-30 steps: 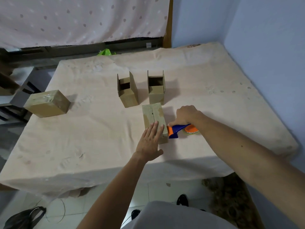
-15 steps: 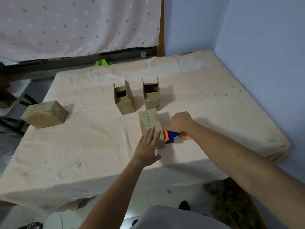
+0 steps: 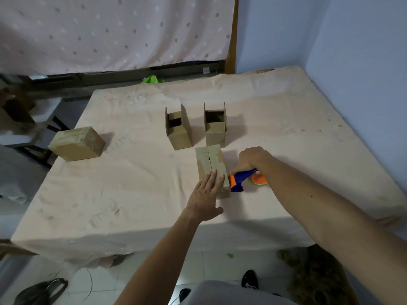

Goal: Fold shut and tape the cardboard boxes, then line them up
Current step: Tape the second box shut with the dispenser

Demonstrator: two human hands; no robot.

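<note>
A closed cardboard box (image 3: 210, 162) lies lengthwise near the table's front middle, its top seam showing. My left hand (image 3: 207, 195) lies flat on the box's near end with straight fingers. My right hand (image 3: 251, 158) grips the blue handle of an orange and blue tape dispenser (image 3: 244, 180), which sits on the table against the box's right side. Two boxes stand behind with their flaps up: one (image 3: 178, 128) on the left, one (image 3: 215, 126) on the right. A taped box (image 3: 77, 143) sits at the table's left edge.
The table (image 3: 132, 186) wears a beige cloth and fills the corner, with a blue wall (image 3: 352, 62) along its right side. A dotted curtain (image 3: 110, 31) hangs behind it. A green object (image 3: 152, 79) lies beyond the far edge. A dark bag (image 3: 39, 291) is on the tiled floor.
The camera has tilted and the scene sits lower in view. Both hands, the box and the tape dispenser keep about the same places relative to each other.
</note>
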